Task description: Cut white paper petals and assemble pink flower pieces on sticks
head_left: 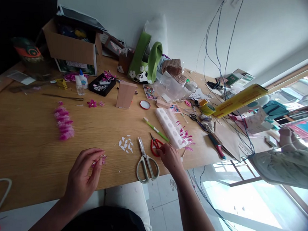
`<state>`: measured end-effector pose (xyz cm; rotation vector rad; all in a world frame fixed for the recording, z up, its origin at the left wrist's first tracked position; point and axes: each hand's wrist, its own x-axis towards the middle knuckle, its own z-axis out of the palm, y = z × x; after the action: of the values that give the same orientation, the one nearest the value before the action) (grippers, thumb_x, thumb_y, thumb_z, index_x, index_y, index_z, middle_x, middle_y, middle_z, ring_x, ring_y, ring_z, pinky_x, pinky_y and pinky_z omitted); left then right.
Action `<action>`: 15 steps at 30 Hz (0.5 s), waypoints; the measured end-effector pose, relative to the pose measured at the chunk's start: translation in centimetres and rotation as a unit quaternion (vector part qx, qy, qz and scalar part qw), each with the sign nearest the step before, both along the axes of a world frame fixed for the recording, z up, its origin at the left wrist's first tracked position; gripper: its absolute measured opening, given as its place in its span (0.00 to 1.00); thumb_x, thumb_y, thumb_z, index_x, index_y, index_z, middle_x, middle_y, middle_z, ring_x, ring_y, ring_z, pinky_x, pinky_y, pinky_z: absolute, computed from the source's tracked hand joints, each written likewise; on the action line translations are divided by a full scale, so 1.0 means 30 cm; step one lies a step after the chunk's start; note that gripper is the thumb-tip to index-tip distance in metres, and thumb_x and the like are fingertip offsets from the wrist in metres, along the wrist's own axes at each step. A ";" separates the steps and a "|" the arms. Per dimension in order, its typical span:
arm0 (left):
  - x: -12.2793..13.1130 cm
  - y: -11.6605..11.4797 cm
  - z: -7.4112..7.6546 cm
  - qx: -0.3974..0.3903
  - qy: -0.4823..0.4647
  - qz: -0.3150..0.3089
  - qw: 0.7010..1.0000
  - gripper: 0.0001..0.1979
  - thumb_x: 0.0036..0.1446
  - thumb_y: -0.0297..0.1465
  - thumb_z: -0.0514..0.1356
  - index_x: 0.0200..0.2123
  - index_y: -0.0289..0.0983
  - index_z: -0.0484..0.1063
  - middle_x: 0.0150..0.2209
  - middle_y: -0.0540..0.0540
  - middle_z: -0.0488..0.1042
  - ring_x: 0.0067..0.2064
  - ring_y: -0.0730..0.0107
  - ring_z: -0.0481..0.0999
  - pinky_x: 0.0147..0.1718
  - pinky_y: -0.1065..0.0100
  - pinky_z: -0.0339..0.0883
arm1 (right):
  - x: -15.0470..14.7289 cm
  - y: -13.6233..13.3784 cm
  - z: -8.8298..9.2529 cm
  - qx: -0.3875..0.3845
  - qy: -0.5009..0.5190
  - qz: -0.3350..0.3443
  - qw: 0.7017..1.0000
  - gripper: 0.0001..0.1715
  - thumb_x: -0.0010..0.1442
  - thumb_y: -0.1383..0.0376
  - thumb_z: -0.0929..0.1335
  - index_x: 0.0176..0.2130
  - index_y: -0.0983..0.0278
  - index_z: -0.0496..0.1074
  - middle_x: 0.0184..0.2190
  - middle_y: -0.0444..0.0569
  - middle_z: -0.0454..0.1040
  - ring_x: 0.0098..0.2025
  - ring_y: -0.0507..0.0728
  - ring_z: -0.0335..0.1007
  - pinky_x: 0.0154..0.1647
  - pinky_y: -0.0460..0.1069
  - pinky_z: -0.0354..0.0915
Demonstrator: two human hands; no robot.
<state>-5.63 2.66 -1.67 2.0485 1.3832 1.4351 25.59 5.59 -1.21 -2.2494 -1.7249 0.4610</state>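
My left hand (84, 170) is raised just above the table's front edge, thumb and fingers pinched on a small pink flower piece (103, 158). My right hand (170, 157) has its fingertips closed on the handle of small red-handled pliers (155, 144), which lie on the table. Between the hands are large scissors (146, 164) with pale grey handles, blades pointing away, and a scatter of white petal-shaped pieces (126, 143). A green toothbrush (156, 130) lies beyond the pliers. Close by on the right, pink stems stand along a white holed strip (169, 127).
A fluffy pink strand (63, 122) lies at left. Farther back are a pink flower (92, 103), a wooden block (125, 94), glue bottles (82, 79), a cardboard box (71, 48) and a green bag (144, 63). Another person's leg (286, 165) rests at right, near hanging cables.
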 end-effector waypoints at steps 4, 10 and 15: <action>0.019 0.001 -0.001 -0.036 -0.009 -0.017 0.999 0.12 0.60 0.23 0.56 0.46 0.39 0.71 0.44 0.44 0.71 0.43 0.66 0.75 0.36 0.68 0.73 | 0.040 0.001 0.002 -0.011 0.056 -0.015 0.998 0.09 0.55 0.63 0.67 0.25 0.63 0.68 0.27 0.48 0.71 0.32 0.56 0.66 0.33 0.48 0.55; 0.042 0.014 -0.009 -0.049 -0.004 -0.022 0.999 0.11 0.60 0.24 0.57 0.45 0.40 0.72 0.45 0.43 0.72 0.45 0.63 0.74 0.36 0.66 0.74 | 0.082 -0.033 0.026 -0.015 0.238 -0.049 0.970 0.17 0.56 0.52 0.67 0.31 0.64 0.69 0.26 0.47 0.73 0.27 0.53 0.65 0.29 0.48 0.59; 0.077 0.025 0.003 -0.084 -0.034 -0.042 0.995 0.11 0.60 0.25 0.56 0.45 0.40 0.72 0.45 0.43 0.72 0.45 0.64 0.74 0.38 0.67 0.73 | 0.058 -0.065 0.062 -0.018 0.416 -0.026 0.909 0.27 0.53 0.43 0.69 0.32 0.65 0.69 0.27 0.47 0.71 0.22 0.49 0.57 0.23 0.46 0.55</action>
<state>-3.31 3.40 -1.58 1.9104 1.3252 1.2946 27.32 3.63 0.64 -1.6944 -1.1921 1.2243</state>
